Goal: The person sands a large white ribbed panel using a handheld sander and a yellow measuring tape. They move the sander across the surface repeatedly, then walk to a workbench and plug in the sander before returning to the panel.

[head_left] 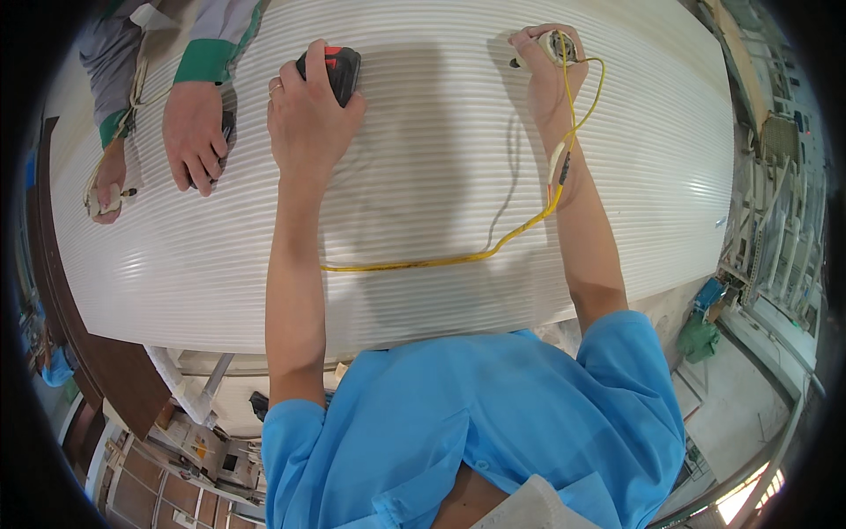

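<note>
My left hand [308, 128] is wrapped over a black block with red marks [345, 78], pressed to a large white ribbed panel [423, 159]. It resembles a power-tool battery, but its kind is not certain. Farther right, my right hand [548, 84] grips a small pale round-ended tool [559, 46]; a dark knob sticks out at its left. From that tool a thin yellow cord [458, 259] loops over my right wrist, then runs left across the panel to my left forearm. The tool's underside is hidden by my fingers.
At the left, another person's hand [194, 132] covers a dark object, and that person's other hand [109, 181] holds a pale tool with a cord. A brown board [132, 375] lies beyond the panel's left edge. Racks of metal parts [780, 238] stand at the right.
</note>
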A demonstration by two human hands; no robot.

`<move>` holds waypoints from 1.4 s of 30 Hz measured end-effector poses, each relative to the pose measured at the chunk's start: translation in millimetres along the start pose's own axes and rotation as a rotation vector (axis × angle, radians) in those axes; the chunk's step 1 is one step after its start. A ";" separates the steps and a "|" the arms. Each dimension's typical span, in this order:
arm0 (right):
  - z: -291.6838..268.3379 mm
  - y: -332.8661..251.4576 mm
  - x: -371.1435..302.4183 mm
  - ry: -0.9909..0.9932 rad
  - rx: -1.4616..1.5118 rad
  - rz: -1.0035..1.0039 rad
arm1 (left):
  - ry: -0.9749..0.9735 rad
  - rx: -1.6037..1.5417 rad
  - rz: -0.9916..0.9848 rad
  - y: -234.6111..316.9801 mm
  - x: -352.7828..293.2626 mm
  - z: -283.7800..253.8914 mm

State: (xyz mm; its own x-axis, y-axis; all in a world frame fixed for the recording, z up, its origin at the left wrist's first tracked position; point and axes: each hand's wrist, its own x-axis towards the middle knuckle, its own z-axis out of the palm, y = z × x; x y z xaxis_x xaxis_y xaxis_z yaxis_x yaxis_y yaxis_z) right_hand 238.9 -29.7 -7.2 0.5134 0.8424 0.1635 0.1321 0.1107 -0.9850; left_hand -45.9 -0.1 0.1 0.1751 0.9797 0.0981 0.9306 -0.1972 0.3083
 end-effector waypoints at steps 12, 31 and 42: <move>-1.7 -1.9 15.5 0.036 0.031 -0.058 | -0.041 0.009 -0.030 0.3 -0.3 -1.1; 5.1 -5.0 21.7 0.017 -0.039 -0.087 | 0.020 0.014 0.014 0.1 7.1 3.0; 9.1 1.1 32.0 0.030 0.056 -0.040 | -0.006 0.001 -0.015 3.0 9.1 -0.2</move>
State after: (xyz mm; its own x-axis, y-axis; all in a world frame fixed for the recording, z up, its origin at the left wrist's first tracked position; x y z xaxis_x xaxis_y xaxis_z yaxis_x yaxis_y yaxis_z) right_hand 247.7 2.2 -3.6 0.5341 0.8205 0.2037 0.1062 0.1739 -0.9790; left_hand -41.5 8.2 2.1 0.1631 0.9827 0.0880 0.9334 -0.1826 0.3090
